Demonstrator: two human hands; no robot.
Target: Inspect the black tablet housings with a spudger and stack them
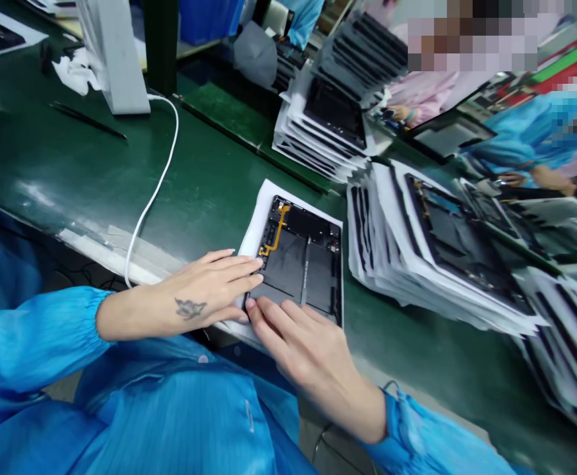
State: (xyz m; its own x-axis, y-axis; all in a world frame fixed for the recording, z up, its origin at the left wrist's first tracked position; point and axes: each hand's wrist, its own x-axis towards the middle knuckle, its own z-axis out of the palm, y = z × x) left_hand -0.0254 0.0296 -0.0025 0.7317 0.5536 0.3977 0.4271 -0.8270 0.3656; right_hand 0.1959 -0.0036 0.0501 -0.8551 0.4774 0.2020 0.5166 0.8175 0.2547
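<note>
An opened tablet [293, 264], with dark battery panels and an orange flex cable [281, 227], lies on a white sheet [254, 218] near the bench's front edge. My left hand [213, 287] is stretched out flat, its fingertips touching the tablet's left edge. Over the near end of the tablet, my right hand [312, 343] has its fingers bent and pressed together, the foremost fingertip at the near left corner. Whatever is under or between those fingers is hidden.
Stacks of tablets between white sheets [382, 257] stand to the right, with another stack [312, 142] behind. A white cable [169, 158] runs from a white stand [113, 59] to the front edge. A thin black tool [90, 121] lies at left. Other people work at the far right.
</note>
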